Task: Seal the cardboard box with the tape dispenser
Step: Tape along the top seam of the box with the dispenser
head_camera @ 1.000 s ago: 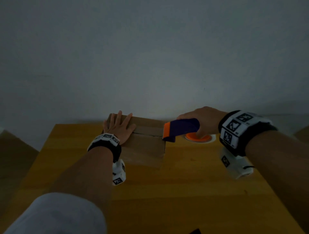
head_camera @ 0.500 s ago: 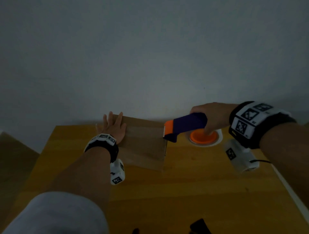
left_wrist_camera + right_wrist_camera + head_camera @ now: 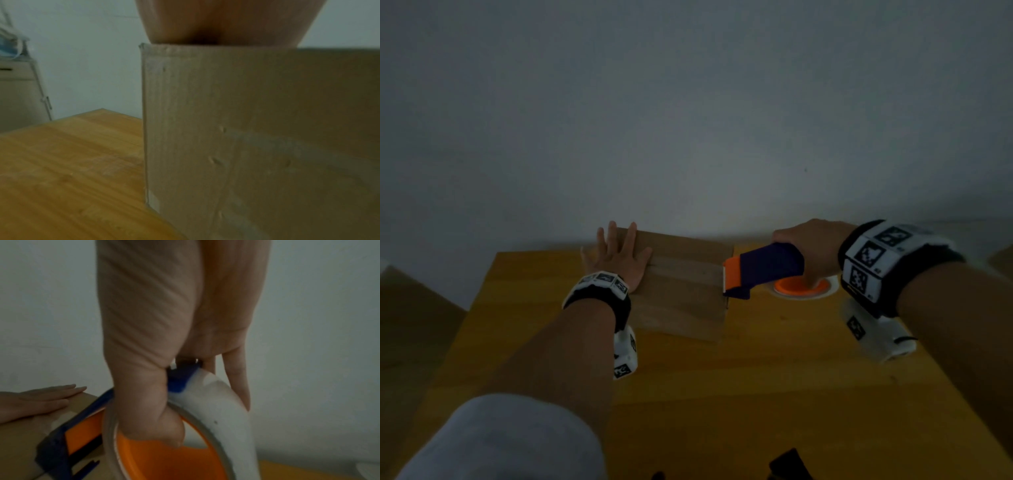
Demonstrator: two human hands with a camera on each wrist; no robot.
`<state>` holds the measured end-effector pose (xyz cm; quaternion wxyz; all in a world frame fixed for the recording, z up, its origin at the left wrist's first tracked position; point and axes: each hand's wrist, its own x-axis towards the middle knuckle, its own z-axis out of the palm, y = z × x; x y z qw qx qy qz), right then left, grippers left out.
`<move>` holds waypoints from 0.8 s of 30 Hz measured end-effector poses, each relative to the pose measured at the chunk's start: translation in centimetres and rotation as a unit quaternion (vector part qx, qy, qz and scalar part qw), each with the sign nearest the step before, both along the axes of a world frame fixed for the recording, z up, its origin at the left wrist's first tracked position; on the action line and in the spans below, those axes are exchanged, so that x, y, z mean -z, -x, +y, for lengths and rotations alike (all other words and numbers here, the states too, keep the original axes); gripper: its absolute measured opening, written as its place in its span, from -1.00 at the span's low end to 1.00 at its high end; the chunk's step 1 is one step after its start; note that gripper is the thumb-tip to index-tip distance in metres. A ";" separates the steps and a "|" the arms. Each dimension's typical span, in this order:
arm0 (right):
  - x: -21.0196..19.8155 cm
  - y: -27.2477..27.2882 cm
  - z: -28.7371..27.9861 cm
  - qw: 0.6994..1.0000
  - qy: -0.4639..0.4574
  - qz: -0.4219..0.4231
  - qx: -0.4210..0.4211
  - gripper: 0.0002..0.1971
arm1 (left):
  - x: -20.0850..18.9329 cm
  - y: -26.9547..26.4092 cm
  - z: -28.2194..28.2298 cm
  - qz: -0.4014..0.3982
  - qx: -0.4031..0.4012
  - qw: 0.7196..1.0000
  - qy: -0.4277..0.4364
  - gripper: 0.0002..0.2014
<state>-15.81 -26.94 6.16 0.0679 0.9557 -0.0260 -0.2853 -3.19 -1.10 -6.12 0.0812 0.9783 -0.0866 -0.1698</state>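
A closed cardboard box sits on the far part of a wooden table, close to a pale wall. The left hand lies flat on the box's top at its left end, fingers straight and spread, palm down, holding nothing; in the left wrist view the heel of the hand touches the top edge near the box's corner. A lighter strip runs left to right along the middle of the top; the dim light leaves it unclear whether this is tape.

The right hand grips the dispenser, a blue and orange tool loaded with a white roll of tape. The thumb hooks inside the roll's orange core and the fingers curl over the blue frame; one finger points straight down beside the roll. The dispenser's orange front end meets the box's right edge, at the top, with the roll out past the box to the right, above the table.

Both wrists wear bands with black and white markers. A white sleeve shows at the near left.
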 end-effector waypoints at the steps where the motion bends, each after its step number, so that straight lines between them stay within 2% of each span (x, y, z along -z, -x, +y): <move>1: 0.3 0.1 -0.1 1.000 0.018 0.006 0.003 -0.57 | 0.0 0.1 0.0 -0.004 0.002 1.000 -0.008 -0.27; 3: 1.0 0.2 -0.5 1.000 0.024 0.007 0.017 -0.48 | 0.0 0.3 0.0 -0.018 0.008 0.999 -0.032 -0.14; 5: 1.7 0.3 -1.1 0.999 -0.008 -0.006 0.044 -0.36 | -0.1 0.7 -0.6 -0.039 0.032 0.997 -0.058 -0.04; 8: 2.3 0.5 -1.5 0.997 -0.031 -0.019 0.066 -0.28 | 0.1 2.2 -3.9 -0.049 0.105 0.992 -0.047 0.00; 12: 2.9 0.6 -1.7 0.994 -0.051 -0.032 0.088 -0.31 | 0.4 3.8 -8.1 -0.023 0.189 0.982 -0.008 -0.16; 16: 3.2 0.5 -2.0 0.993 -0.051 -0.032 0.099 -0.34 | -0.3 0.7 -5.7 -0.018 0.190 0.982 -0.012 -0.35; 18: 3.1 0.6 -2.1 0.993 -0.052 -0.033 0.101 -0.35 | -1.4 -0.7 -4.7 -0.002 0.196 0.980 -0.031 -0.35; 19: 3.0 0.5 -2.1 0.993 -0.049 -0.032 0.100 -0.35 | -2.1 -0.8 -4.8 0.017 0.205 0.978 -0.034 -0.29; 21: 2.8 0.1 -2.1 0.996 -0.030 -0.017 0.087 -0.41 | -3.5 0.0 -6.3 0.062 0.238 0.969 -0.041 -0.04; 24: 2.8 -0.5 -1.9 0.998 0.004 0.012 0.069 -0.55 | -4.3 2.4 -9.5 0.086 0.310 0.939 -0.119 0.27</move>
